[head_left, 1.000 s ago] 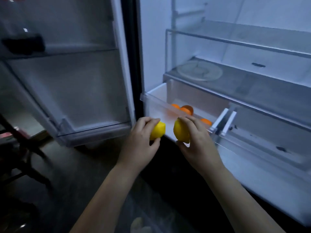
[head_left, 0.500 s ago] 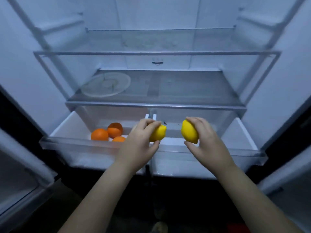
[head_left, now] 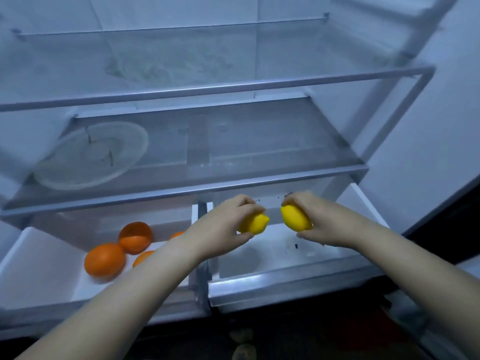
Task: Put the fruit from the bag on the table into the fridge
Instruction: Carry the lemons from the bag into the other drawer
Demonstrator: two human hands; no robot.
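left hand (head_left: pixel 223 227): I see it wrapped round left lemon (head_left: pixel 255 224)
right hand (head_left: pixel 327 224): grips right lemon (head_left: pixel 296 219)
lemons: just apart, held over right drawer (head_left: pixel 285 258), near its back edge
left drawer (head_left: pixel 39 268): oranges (head_left: pixel 105 259), right half
shelf (head_left: pixel 259 157) above: clear plate (head_left: pixel 91 157), left end

Bare left hand (head_left: pixel 220 227), bare right hand (head_left: pixel 330 222), bare forearms (head_left: pixel 130 294), slim fingers (head_left: pixel 241 202)

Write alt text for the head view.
Left hand grips one lemon, right hand another lemon, both above the open right drawer of a fridge. Oranges lie in the left drawer; a clear plate sits on the shelf above.
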